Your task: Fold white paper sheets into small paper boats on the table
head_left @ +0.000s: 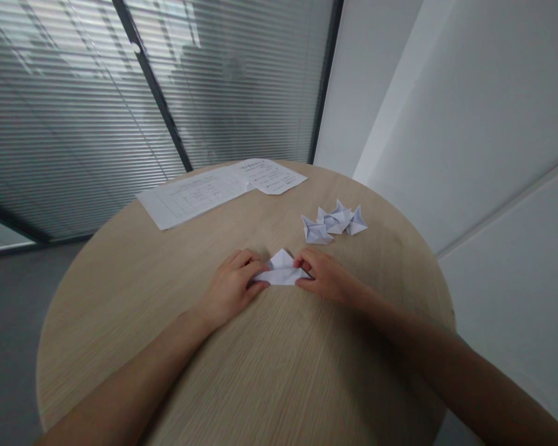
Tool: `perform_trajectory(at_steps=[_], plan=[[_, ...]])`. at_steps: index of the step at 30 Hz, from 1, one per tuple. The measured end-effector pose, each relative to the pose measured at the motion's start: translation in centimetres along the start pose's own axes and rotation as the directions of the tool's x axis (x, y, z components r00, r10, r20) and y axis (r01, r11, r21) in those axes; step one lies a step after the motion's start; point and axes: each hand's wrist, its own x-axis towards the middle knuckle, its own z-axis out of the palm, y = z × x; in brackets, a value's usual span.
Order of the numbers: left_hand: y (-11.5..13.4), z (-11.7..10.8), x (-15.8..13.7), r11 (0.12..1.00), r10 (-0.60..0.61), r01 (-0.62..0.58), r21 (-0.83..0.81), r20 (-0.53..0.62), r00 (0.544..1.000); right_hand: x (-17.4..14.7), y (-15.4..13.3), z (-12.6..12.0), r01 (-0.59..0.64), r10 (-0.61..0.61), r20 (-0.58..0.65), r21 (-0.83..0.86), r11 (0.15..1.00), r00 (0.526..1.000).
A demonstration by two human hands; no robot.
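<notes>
A small folded sheet of white paper (283, 276) lies on the wooden table, with a pointed peak at its far side and a straight edge toward me. My left hand (235, 282) grips its left end between thumb and fingers. At the opposite end, my right hand (328, 275) pinches the paper, its fingers curled in. Both end corners are partly hidden by the fingers. Just beyond my right hand sits a cluster of several folded paper boats (335, 219), touching or overlapping one another.
The round wooden table (242, 378) has a curved edge all round. Printed sheets (199, 193) lie at its far left side, one overlapping another. Glass panels with blinds (251, 80) stand behind it, and a white wall (493, 124) rises on the right.
</notes>
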Motion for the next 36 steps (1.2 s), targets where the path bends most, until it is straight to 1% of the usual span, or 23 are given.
perform_trajectory(at_steps=[2, 5, 7, 9, 10, 12, 14, 16, 18, 20, 22, 24, 27, 31, 34, 36], plan=[[0.0, 0.0, -0.1, 0.999, 0.054, -0.053, 0.009, -0.017, 0.998, 0.0, 0.0, 0.0, 0.089, -0.089, 0.014, -0.037, 0.995, 0.996], [0.0, 0.0, -0.1, 0.989, 0.146, -0.147, 0.011, 0.052, 0.988, -0.2, -0.3, -0.4, 0.232, -0.222, 0.099, -0.105, 0.967, 0.97], [0.2, -0.2, -0.1, 0.986, 0.167, -0.168, 0.004, 0.088, 0.982, -0.5, -0.5, -0.9, 0.285, -0.262, 0.172, -0.13, 0.95, 0.95], [0.4, -0.3, -0.1, 0.988, 0.157, -0.156, -0.021, 0.1, 0.982, -0.9, -0.7, -1.3, 0.31, -0.282, 0.216, -0.108, 0.945, 0.935], [0.5, -0.3, -0.1, 0.989, 0.148, -0.145, -0.037, 0.105, 0.983, -1.0, -0.7, -1.4, 0.306, -0.282, 0.224, -0.085, 0.948, 0.933], [0.6, -0.3, 0.0, 0.992, 0.121, -0.117, -0.046, 0.11, 0.986, -1.0, -0.6, -1.4, 0.25, -0.236, 0.198, -0.051, 0.967, 0.951], [0.6, -0.1, 0.0, 0.997, 0.081, -0.08, -0.017, 0.097, 0.992, -0.9, -0.4, -1.1, 0.147, -0.141, 0.127, -0.046, 0.988, 0.982], [0.5, 0.2, 0.0, 1.0, 0.023, -0.025, 0.018, 0.072, 0.997, -0.7, -0.4, -0.6, 0.045, -0.044, 0.046, -0.035, 0.998, 0.998], [0.5, 0.4, 0.0, 0.998, -0.058, 0.056, 0.034, 0.039, 0.998, -0.6, -0.6, -0.3, -0.029, 0.029, 0.0, -0.008, 1.0, 1.0], [0.4, 0.5, 0.0, 0.991, -0.132, 0.132, 0.03, 0.01, 0.991, -0.5, -1.0, -0.2, -0.085, 0.085, -0.016, 0.0, 0.996, 0.996], [0.4, 0.6, 0.0, 0.987, -0.158, 0.158, 0.022, 0.004, 0.987, -0.5, -1.3, -0.2, -0.13, 0.129, -0.036, -0.018, 0.991, 0.991], [0.4, 0.5, 0.0, 0.99, -0.142, 0.142, 0.026, 0.019, 0.99, -0.5, -1.5, -0.4, -0.149, 0.147, -0.052, -0.036, 0.988, 0.988], [0.5, 0.5, 0.1, 0.993, -0.115, 0.113, 0.047, 0.036, 0.993, -0.5, -1.4, -0.5, -0.143, 0.141, -0.051, -0.043, 0.989, 0.989], [0.7, 0.3, 0.1, 0.992, -0.112, 0.111, 0.056, 0.019, 0.993, -0.6, -1.2, -0.6, -0.15, 0.147, -0.063, -0.056, 0.987, 0.987], [0.6, 0.4, 0.0, 0.99, -0.111, 0.109, 0.094, 0.013, 0.994, -0.7, -1.2, -0.5, -0.124, 0.118, -0.059, -0.101, 0.987, 0.991], [0.4, 0.4, -0.1, 0.986, -0.109, 0.104, 0.13, 0.032, 0.993, -0.8, -1.3, -0.5, -0.096, 0.091, -0.039, -0.131, 0.987, 0.995]])
